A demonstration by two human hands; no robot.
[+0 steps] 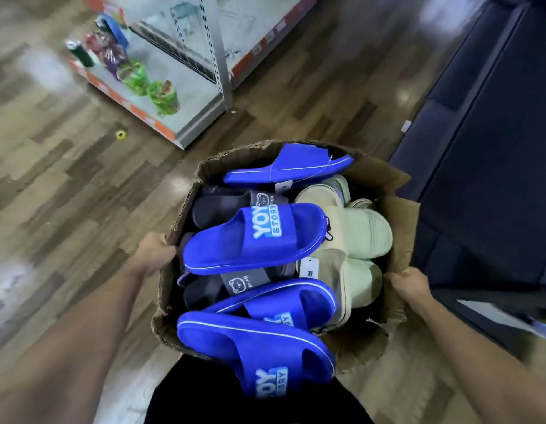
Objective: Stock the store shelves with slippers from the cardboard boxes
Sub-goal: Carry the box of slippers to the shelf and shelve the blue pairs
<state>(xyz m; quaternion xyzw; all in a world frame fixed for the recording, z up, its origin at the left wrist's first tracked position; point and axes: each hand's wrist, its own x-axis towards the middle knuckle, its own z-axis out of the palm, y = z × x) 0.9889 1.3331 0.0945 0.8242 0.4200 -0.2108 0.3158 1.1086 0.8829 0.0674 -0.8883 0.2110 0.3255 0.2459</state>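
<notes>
An open cardboard box [400, 228] hangs in front of me above the wooden floor, full of slippers. Several blue slippers [253, 240] with light-blue lettering lie on top. Dark grey slippers [213, 209] with bear labels sit under them on the left, and pale green slippers [366, 237] fill the right side. My left hand [154, 255] grips the box's left edge. My right hand [410, 286] grips the box's right flap.
A low white store shelf [186, 96] with orange price strips stands at the upper left, holding green and purple packaged goods [137, 75]. A dark blue unit [485, 148] runs along the right. A small yellow object [121, 134] lies on the floor.
</notes>
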